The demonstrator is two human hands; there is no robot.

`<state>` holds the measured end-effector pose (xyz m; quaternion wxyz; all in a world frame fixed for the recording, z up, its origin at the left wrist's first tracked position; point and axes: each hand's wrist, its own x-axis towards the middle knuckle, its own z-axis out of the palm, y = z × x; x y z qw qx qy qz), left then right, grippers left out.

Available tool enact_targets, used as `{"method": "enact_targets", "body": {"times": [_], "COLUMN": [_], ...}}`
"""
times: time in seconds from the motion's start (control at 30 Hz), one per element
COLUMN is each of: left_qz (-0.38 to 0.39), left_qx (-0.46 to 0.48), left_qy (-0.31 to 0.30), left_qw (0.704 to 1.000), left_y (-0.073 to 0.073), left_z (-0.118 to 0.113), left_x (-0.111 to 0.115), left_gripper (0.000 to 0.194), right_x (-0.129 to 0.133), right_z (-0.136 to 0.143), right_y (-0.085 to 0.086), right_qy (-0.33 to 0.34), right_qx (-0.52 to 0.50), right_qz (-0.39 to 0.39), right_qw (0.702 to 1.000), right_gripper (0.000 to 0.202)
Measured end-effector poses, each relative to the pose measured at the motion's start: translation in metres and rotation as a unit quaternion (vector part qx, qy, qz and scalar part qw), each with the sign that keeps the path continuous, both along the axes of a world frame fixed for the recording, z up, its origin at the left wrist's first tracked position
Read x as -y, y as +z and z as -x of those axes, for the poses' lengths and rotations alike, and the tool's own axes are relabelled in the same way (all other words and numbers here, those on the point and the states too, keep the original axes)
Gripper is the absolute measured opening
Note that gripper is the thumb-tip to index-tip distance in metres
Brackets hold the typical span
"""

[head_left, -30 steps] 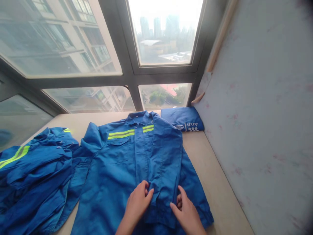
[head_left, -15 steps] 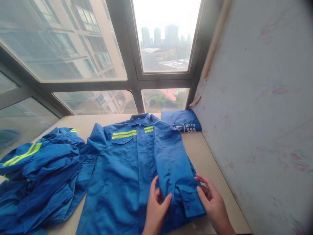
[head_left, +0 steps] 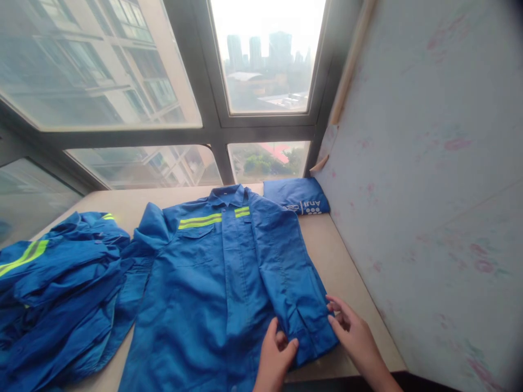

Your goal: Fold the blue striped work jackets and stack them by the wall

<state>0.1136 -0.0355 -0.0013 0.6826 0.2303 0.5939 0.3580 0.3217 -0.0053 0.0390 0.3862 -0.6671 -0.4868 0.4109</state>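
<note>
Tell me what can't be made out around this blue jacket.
Head view:
Jacket: part of its hem, past the bottom edge.
Collar label: too small to read.
Crumpled garment: left part, beyond the left edge.
Bundle: some lettering, covered by the sleeve.
Left hand: contact point, hidden by curled fingers.

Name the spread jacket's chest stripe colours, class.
The chest stripes are yellow-green with grey centres; head view.

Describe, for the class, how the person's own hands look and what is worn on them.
The left hand and the right hand are both bare, with slim fingers and no gloves. No ring, watch, bracelet or sleeve shows on either. The nails are too small to judge.
</note>
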Motion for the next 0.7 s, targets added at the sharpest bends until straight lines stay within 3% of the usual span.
{"method": "enact_targets", "body": {"times": [0.1,0.27,0.37,0.47,0.57,0.7], "left_qz": [-0.015,0.028,0.037,0.01,-0.028,-0.07], "left_qx": [-0.013,-0.045,-0.043,-0.064,-0.083,-0.092], "left_qy": [0.03,-0.065,-0.134,-0.178,-0.2,-0.181], "left_qw": [0.999,0.997,0.989,0.982,0.976,0.977], "left_y": [-0.002,-0.009,-0.006,-0.001,0.006,0.024], "left_z": [-0.007,-0.01,-0.004,0.005,0.013,0.029], "left_x": [0.001,0.013,0.022,0.027,0.03,0.028], "left_gripper": [0.101,0.089,0.06,0.036,0.022,0.013], "right_x": [0.0,0.014,0.012,-0.004,-0.02,-0.022], "right_z": [-0.007,-0.027,-0.028,-0.004,0.037,0.079], "right_y": [0.011,-0.015,-0.017,0.001,0.011,-0.014], "right_qy": [-0.019,0.017,0.009,0.043,0.161,0.263], "right_qx": [0.0,0.143,0.264,0.333,0.346,0.382], "right_qz": [-0.04,-0.012,-0.041,-0.14,-0.223,-0.251], "right_qw": [0.999,0.99,0.963,0.932,0.897,0.85], "right_gripper": [0.046,0.044,0.04,0.038,0.04,0.05]}}
